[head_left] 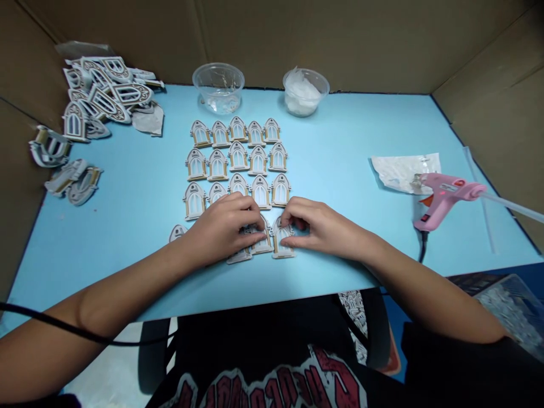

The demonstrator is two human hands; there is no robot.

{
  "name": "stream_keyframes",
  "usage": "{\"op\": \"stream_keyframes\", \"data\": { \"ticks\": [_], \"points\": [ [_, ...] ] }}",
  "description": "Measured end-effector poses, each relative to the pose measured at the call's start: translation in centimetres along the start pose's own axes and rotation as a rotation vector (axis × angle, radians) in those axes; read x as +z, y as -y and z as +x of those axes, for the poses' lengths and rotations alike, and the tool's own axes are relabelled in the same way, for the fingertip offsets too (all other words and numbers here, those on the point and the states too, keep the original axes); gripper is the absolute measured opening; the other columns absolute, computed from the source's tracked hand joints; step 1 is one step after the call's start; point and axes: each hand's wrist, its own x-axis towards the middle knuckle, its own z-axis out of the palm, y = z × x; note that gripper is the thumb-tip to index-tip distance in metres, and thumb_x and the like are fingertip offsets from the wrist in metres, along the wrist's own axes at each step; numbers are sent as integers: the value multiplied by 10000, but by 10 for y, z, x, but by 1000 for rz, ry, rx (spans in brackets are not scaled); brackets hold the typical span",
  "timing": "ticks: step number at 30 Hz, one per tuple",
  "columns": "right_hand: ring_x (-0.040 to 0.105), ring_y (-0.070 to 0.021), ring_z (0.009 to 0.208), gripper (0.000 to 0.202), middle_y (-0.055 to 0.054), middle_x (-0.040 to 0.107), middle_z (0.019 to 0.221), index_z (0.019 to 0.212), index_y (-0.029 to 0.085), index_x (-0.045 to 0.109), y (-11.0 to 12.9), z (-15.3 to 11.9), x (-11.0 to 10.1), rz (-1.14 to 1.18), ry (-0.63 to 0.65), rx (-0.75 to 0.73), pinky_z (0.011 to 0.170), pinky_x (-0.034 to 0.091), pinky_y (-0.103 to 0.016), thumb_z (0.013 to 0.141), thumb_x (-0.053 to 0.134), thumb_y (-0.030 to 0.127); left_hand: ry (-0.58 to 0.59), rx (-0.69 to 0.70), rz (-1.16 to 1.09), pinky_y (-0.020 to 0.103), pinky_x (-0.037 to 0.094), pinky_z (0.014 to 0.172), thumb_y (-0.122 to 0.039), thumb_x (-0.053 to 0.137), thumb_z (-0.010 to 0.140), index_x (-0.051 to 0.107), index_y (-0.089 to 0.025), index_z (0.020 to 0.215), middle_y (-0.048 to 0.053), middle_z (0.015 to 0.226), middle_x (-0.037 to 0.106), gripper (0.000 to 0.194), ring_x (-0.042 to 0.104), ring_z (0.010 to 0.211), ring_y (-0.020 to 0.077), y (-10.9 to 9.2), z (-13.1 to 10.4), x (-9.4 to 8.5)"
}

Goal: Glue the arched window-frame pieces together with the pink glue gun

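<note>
Small white-and-gold arched window pieces (196, 164) lie in rows on the blue tabletop. In the front row, my left hand (227, 226) has its thumb and fingers curled onto one arched window piece (264, 243) and partly covers its neighbours. Beside it, my right hand (317, 226) grips the row's rightmost arched window piece (283, 247) between thumb and bent fingers. Both pieces rest on the table with their arches pointing away from me. Another arched piece (177, 232) peeks out behind my left forearm.
Larger arched pieces (102, 93) are heaped at the back left. Two clear tubs (219, 85) stand at the back, the right tub (317, 90) holding white material. A pink glue gun (446, 195) rests at the right on a white packet (391, 170). Cardboard walls (361, 45) surround the table.
</note>
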Motion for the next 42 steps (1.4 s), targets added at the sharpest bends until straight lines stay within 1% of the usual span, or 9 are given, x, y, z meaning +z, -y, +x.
{"op": "stream_keyframes", "data": {
  "ticks": [9, 16, 21, 24, 27, 29, 31, 35, 42],
  "points": [
    [610, -183, 897, 111, -47, 608, 1019, 1020, 200, 722, -3, -2, 0, -37, 43, -72, 795, 482, -326, 947, 691, 278, -7, 120, 130, 358, 427, 812, -354, 672, 1025, 761, -212, 914, 49, 986, 699, 201, 611, 903, 222, -1, -3, -3],
    [610, -181, 922, 113, -43, 600, 1029, 1015, 202, 699, -2, -3, 1, -39, 42, -75, 823, 486, -328, 956, 699, 298, 55, 160, 181, 377, 426, 835, -485, 785, 938, 727, -191, 1017, 64, 1056, 682, 309, 612, 921, 245, -2, -5, -8],
    [575, -170, 855, 307, -38, 588, 1028, 1030, 203, 649, 0, -2, 1, -56, 26, -69, 741, 485, -318, 878, 810, 416, 86, 184, 205, 362, 421, 815, -460, 880, 845, 707, -187, 1025, 70, 1069, 677, 370, 605, 915, 249, -1, -6, -10],
    [584, -163, 831, 202, -32, 616, 960, 989, 203, 652, -1, 0, 4, -10, -46, -110, 730, 484, -319, 943, 732, 383, 83, 196, 208, 359, 420, 819, -463, 882, 841, 705, -185, 1019, 74, 1070, 684, 375, 607, 911, 247, 0, -6, -10],
    [630, -154, 822, 116, -33, 688, 913, 983, 206, 683, -5, 3, 9, 178, -184, -82, 758, 509, -331, 1005, 614, 296, 68, 243, 236, 359, 409, 811, -502, 851, 870, 709, -187, 1011, 74, 1057, 695, 373, 600, 901, 249, 1, -6, -10],
    [679, -158, 821, 151, -48, 743, 949, 1061, 202, 688, -9, 6, 12, 409, -254, 14, 724, 534, -327, 984, 651, 326, 55, 274, 247, 354, 403, 797, -515, 800, 917, 713, -191, 1016, 70, 1040, 701, 350, 597, 891, 245, 3, -5, -11],
    [722, -166, 826, 257, -70, 780, 995, 1142, 194, 669, -11, 8, 12, 624, -270, 100, 669, 545, -310, 952, 704, 362, 39, 287, 245, 350, 403, 790, -523, 743, 964, 715, -190, 1053, 67, 1019, 704, 346, 602, 887, 242, 4, -5, -11],
    [756, -163, 817, 336, -85, 808, 1068, 1167, 210, 613, -11, 10, 8, 807, -199, 158, 631, 549, -285, 912, 766, 368, -34, 254, 233, 349, 412, 789, -442, 686, 1022, 698, -178, 1096, 54, 973, 720, 275, 635, 879, 233, 4, -4, -14],
    [763, -127, 726, 203, -92, 775, 1250, 1061, 224, 567, -1, 6, 9, 939, -8, 92, 651, 582, -286, 937, 726, 248, -212, 181, 175, 323, 439, 755, -348, 715, 1013, 693, -178, 1065, 23, 871, 733, 179, 655, 785, 195, -1, -2, -13]
  ]
}}
